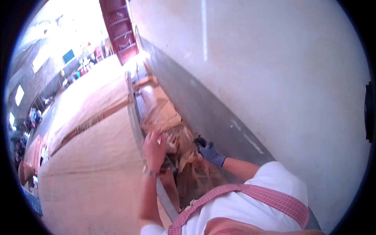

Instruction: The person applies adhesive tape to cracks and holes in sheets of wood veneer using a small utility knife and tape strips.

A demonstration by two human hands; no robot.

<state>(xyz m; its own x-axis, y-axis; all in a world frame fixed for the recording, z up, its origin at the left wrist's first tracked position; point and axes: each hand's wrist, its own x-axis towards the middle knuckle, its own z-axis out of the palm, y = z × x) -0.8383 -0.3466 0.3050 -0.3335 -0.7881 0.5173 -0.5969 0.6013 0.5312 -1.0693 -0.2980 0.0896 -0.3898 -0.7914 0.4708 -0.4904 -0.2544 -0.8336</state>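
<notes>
My bare left hand point(154, 152), with a band at the wrist, is raised by the inner edge of a table spread with brown sheet material point(94, 156). Its fingers are bent together, with a small pale bit showing at the tips that is too small to name. To the right, my right hand point(209, 152) wears a blue-grey glove with dark fingertips. Its fingers look curled, and whether the dark patch there is glove or a held thing cannot be made out. Between and below both hands lie crumpled brown paper-like scraps point(188, 150), filling the narrow gap beside the table.
A grey-and-white wall point(274, 78) runs close along my right. Farther up the gap lie larger brown pieces point(166, 107) and clear film point(149, 98). A red rack-like frame point(119, 31) stands at the far end. Piled goods line the far left side.
</notes>
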